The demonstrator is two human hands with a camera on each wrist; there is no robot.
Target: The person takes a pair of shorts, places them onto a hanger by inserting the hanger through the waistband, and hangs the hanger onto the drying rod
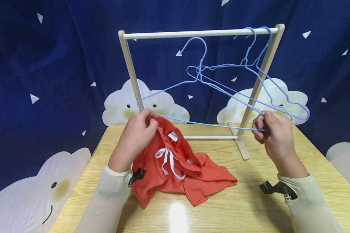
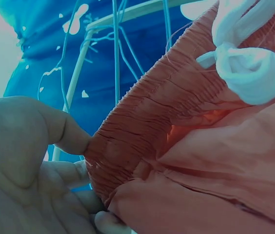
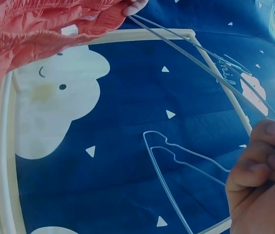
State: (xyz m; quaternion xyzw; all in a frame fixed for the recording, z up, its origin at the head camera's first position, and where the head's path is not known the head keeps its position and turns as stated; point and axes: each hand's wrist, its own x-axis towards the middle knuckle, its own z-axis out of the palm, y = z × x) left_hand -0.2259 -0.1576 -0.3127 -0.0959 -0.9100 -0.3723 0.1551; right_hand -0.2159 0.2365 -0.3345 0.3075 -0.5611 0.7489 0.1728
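My left hand (image 1: 138,132) pinches the elastic waistband (image 2: 132,122) of red shorts (image 1: 169,178) between thumb and fingers. A white drawstring (image 1: 171,158) is tied in a bow at the front, and the legs hang down toward the table. My right hand (image 1: 275,132) grips the right end of a light blue wire hanger (image 1: 199,72), holding it up with its hook pointing upward. The hanger's left corner lies beside my left hand at the waistband. Whether that corner sits inside the waistband, I cannot tell.
Behind the hands stands a small clothes rack with a white rail (image 1: 198,33) and wooden posts. Two more blue hangers (image 1: 252,64) hang at its right end. Below is a wooden table (image 1: 227,213); a dark blue curtain (image 1: 96,42) with clouds covers the back.
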